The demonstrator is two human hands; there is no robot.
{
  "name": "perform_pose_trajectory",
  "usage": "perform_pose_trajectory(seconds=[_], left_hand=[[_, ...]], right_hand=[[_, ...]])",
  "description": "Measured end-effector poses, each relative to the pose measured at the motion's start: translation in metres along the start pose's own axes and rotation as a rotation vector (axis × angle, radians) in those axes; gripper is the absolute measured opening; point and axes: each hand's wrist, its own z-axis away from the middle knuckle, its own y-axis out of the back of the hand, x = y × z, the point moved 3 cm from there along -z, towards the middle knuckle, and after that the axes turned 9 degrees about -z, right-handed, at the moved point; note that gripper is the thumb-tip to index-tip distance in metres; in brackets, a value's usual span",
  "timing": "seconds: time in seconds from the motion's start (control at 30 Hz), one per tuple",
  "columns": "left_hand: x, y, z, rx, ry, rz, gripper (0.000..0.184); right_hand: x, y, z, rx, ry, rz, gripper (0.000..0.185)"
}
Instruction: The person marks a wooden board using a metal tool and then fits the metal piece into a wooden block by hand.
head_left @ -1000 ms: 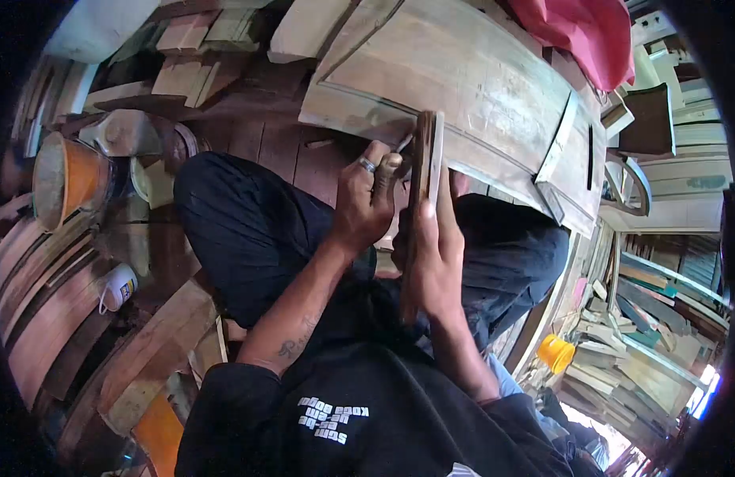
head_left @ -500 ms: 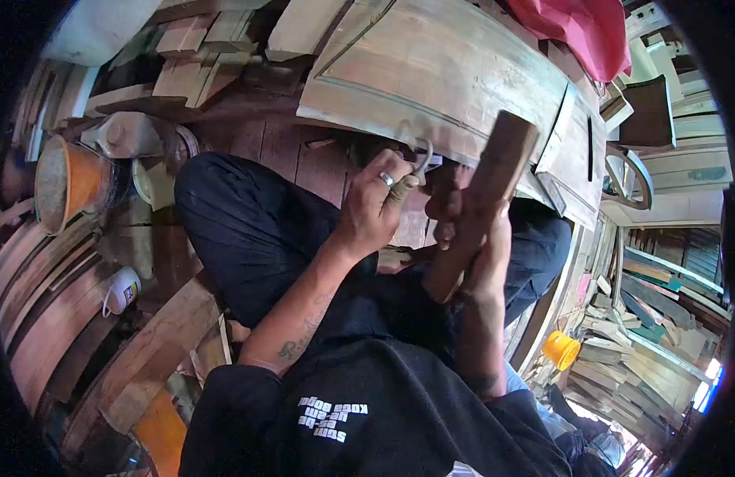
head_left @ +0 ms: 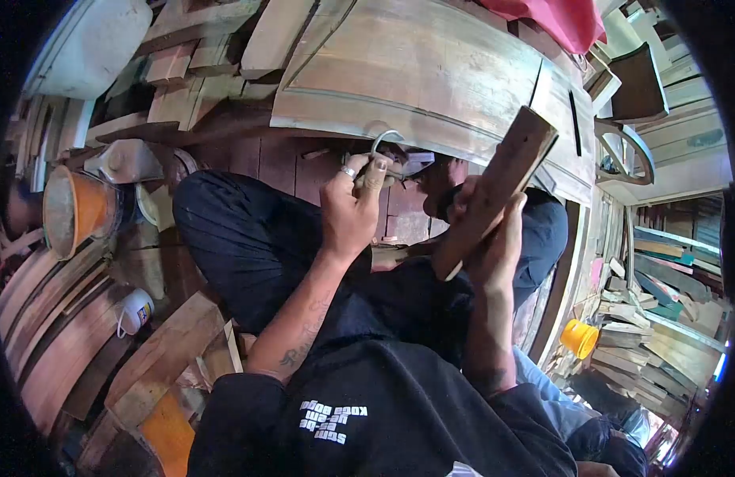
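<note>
My left hand point(head_left: 352, 207) is closed around a curved, pale metal piece point(head_left: 386, 137) that looks like a ring or hook, with its bend rising above my thumb. Part of this piece is hidden by my fingers. In my right hand point(head_left: 499, 238) is a thick wooden block point(head_left: 506, 179), tilted with its upper end to the right, my fingers wrapped round its lower half. Just beyond both hands lies the near edge of a wide wooden panel point(head_left: 415, 71). My bent legs are on either side of the plank floor point(head_left: 280, 163).
On the left are an orange bucket point(head_left: 88, 211), a grey jug point(head_left: 123, 161), a small white tub point(head_left: 135, 308) and curved boards point(head_left: 61, 334). Wood offcuts point(head_left: 642, 330) and a yellow bucket point(head_left: 579, 339) are at the right. Pink cloth point(head_left: 554, 20) lies at the top.
My left hand has moved left with the curved metal piece, which now shows more clearly. The wooden block in my right hand has tilted further to the right.
</note>
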Motion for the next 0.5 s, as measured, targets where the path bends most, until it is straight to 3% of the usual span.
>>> perform_pose_trajectory(seconds=[0.07, 0.13, 0.2, 0.3, 0.37, 0.5], left_hand=[[-0.002, 0.000, 0.000, 0.017, 0.042, -0.053, 0.029], [0.011, -0.002, -0.001, -0.013, 0.041, -0.003, 0.028], [0.013, -0.005, 0.000, -0.040, 0.046, 0.049, 0.028], [0.008, -0.006, -0.001, 0.065, 0.005, 0.088, 0.023], [0.017, 0.000, -0.002, 0.102, -0.122, -0.058, 0.022], [0.030, 0.003, -0.004, 0.084, -0.098, 0.001, 0.017]], right_hand=[[-0.005, -0.016, 0.003, 0.013, 0.039, 0.149, 0.048], [-0.003, -0.014, -0.001, -0.121, 0.031, 0.374, 0.049], [-0.003, -0.019, -0.001, -0.185, -0.035, 0.396, 0.050], [-0.005, -0.031, 0.001, -0.191, -0.109, 0.133, 0.050], [0.001, -0.027, -0.002, -0.041, -0.231, -0.021, 0.052], [0.008, -0.008, -0.009, -0.003, -0.234, 0.018, 0.054]])
